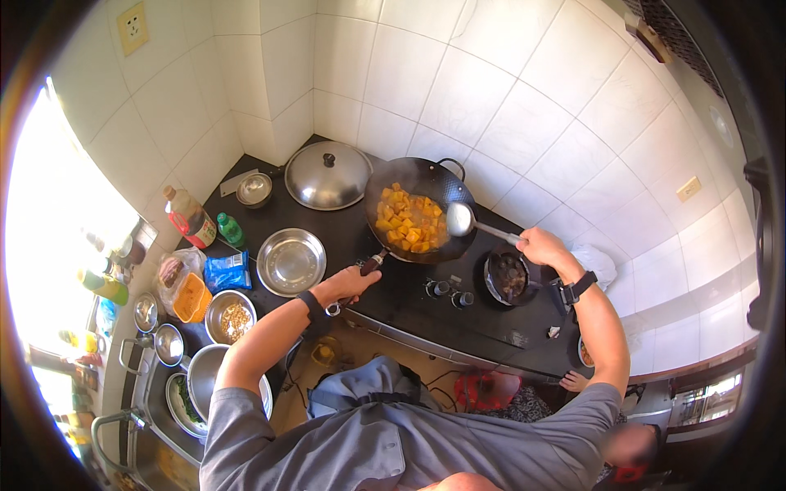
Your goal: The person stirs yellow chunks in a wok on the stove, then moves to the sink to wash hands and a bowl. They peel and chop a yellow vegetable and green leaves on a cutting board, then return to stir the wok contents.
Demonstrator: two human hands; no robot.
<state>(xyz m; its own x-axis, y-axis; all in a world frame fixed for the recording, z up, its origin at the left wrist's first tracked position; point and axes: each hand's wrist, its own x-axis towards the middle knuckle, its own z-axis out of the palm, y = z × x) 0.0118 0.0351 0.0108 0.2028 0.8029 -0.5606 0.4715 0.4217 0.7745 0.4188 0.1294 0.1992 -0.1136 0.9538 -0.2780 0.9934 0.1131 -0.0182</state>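
A dark wok [393, 175] sits at the back of the black counter, with orange-yellow cubed food [410, 221] spread over its bottom and faint steam rising. My left hand [347, 285] is closed around the wok's dark handle [371, 265]. In my right hand [545, 247] is the long handle of a metal ladle [460, 219]. The ladle's bowl hangs over the right side of the wok, close to the food. Whether it touches the food cannot be told.
A domed metal lid [328, 178] and a shallow metal pan [291, 262] lie left of the wok. To its right is a second burner [508, 276]. Bottles, bowls and a sink [166, 460] line the left. Another person's hand [574, 381] rests by the counter's right edge.
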